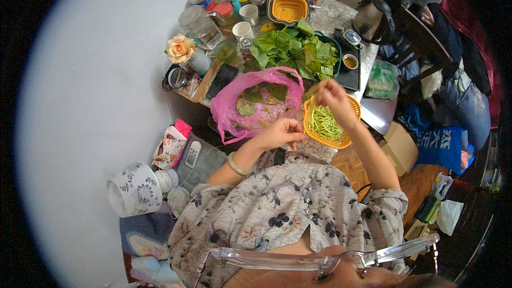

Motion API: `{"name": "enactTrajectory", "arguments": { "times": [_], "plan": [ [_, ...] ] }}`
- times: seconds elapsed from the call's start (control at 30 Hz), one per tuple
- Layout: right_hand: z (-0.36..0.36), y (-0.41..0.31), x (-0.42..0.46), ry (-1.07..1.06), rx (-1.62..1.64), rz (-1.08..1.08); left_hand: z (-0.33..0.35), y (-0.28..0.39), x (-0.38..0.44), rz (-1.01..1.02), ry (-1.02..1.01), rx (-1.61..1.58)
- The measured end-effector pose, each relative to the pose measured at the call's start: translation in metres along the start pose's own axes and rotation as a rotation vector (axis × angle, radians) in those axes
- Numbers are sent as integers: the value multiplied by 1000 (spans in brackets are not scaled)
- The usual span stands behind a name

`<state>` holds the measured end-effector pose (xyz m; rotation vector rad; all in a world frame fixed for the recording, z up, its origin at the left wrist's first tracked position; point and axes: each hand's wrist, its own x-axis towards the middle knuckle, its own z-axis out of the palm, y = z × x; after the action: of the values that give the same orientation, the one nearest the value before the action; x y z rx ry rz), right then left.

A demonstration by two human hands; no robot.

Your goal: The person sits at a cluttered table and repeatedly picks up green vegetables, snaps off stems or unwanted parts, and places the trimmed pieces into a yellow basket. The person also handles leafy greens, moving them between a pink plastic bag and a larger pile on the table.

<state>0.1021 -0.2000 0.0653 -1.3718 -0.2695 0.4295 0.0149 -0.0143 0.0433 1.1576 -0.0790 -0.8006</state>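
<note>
My left hand (285, 133), with a bangle on its wrist, is at the near right rim of a pink plastic bag (218, 108), thumb and fingertips pinched together near a thin green piece. Several leaves (246, 108) lie inside the open bag. My right hand (331, 93) is raised over a yellow plastic basket (356, 108) and is blurred; it seems to pinch a thin green strand. Cut green stems (325, 124) lie in that basket. Behind both hands a heap of green leafy vegetables (296, 50) rests in a dark teal basket (339, 54).
Mugs (243, 31), jars and a glass pitcher (198, 26) crowd the table's back left. A dark phone (222, 81) lies left of the bag. A small cup (351, 62) stands on a black tray (354, 78) at right. Nested yellow baskets (289, 9) and a kettle (371, 18) stand farther back.
</note>
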Motion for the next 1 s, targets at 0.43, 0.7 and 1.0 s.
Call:
{"name": "enactTrajectory", "arguments": {
  "times": [0.43,0.7,1.0],
  "plan": [
    [12,-31,-39,-26,-570,-138,2,4,12,126,316,-401],
    [23,-26,-41,-9,-844,-479,12,16,19,168,292,-460],
    [22,-26,-45,-109,-1112,-623,13,13,15,86,289,-419]
  ]
}}
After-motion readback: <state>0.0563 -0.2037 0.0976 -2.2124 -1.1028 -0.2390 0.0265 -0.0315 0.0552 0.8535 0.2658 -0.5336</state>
